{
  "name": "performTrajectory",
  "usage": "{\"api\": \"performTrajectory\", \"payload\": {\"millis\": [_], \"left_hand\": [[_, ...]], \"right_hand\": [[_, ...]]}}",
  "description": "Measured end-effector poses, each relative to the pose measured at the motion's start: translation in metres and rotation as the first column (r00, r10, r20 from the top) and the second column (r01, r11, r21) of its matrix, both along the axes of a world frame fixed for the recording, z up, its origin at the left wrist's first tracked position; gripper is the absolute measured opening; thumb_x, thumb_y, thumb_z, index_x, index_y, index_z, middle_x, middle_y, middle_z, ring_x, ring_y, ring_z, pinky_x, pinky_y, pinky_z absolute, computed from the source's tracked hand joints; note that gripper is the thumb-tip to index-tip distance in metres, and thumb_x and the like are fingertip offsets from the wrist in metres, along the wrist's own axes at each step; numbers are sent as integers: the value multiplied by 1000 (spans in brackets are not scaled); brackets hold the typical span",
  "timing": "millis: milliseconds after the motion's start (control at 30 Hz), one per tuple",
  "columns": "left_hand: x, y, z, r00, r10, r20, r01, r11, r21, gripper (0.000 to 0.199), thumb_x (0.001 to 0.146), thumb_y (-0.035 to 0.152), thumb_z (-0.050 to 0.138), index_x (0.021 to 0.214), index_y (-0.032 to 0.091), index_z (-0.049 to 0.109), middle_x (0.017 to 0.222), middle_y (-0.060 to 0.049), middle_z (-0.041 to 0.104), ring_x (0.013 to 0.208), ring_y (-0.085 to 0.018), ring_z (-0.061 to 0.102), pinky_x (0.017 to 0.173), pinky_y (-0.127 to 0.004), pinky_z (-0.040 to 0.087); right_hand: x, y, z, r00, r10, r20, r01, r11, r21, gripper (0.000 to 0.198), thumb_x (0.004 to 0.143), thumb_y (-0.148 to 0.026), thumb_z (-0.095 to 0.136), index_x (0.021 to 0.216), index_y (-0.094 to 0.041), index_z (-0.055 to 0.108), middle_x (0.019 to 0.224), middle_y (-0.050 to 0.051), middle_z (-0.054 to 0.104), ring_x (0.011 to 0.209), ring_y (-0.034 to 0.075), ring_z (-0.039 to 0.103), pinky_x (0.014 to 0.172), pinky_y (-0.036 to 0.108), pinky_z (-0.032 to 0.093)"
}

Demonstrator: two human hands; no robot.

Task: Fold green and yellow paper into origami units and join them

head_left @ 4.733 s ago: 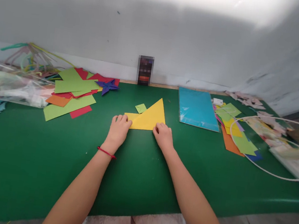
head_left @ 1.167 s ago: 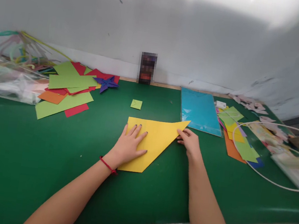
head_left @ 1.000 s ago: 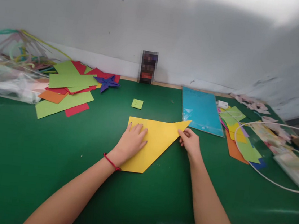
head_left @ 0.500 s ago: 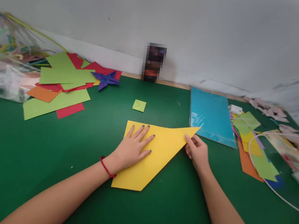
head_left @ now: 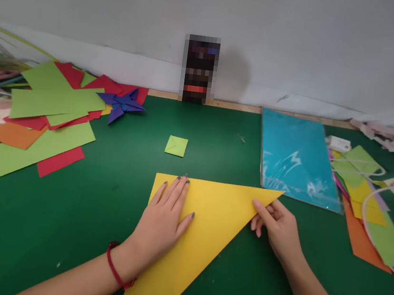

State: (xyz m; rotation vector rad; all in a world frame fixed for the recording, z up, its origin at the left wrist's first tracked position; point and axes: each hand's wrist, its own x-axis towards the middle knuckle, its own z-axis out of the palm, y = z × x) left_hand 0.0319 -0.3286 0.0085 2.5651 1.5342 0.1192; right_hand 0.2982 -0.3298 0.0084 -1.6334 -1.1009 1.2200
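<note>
A yellow sheet of paper, folded along a slanting right edge, lies on the green table before me. Flat on its left part rests my left hand, fingers stretched out and thumb apart. At the pointed upper right corner, my right hand pinches the paper, thumb on top and the other fingers partly hidden beneath. Just beyond the sheet's far edge lies a small folded light-green paper square.
A blue pack of paper in clear wrap lies behind my right hand. Green, red and orange paper pieces with a purple folded star are at left. More scraps and a white cable lie at right. A pixelated object stands by the wall.
The view has come closer, so the paper looks larger and lower. The left hand's fingers have drawn closer together. The right hand still pinches the corner, and the paper's far edge now looks straighter.
</note>
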Motion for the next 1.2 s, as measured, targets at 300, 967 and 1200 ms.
{"api": "performTrajectory", "payload": {"millis": [300,967,1200], "left_hand": [[10,-1,2,997,66,-49,-65,998,28,61,89,39,33,141,9,24,148,-12,23,136,-26,21,109,-50,19],[14,6,-2,994,106,-32,-106,994,3,61,91,44,28,141,10,24,149,-12,17,137,-29,17,108,-56,16],[13,7,-2,993,113,-19,-113,993,-13,62,90,47,27,142,13,23,150,-11,15,137,-29,15,108,-56,16]], "right_hand": [[-4,1,4,997,-74,24,76,995,-67,26,80,-38,61,92,-15,58,50,-1,58,35,11,54,30,19,43],[-6,1,3,978,-128,165,133,991,-18,22,79,-38,62,84,-17,61,58,-1,61,38,9,53,35,20,44],[-5,1,5,981,-111,158,116,993,-21,22,78,-37,63,76,-16,59,51,0,60,38,11,55,37,21,45]]}}
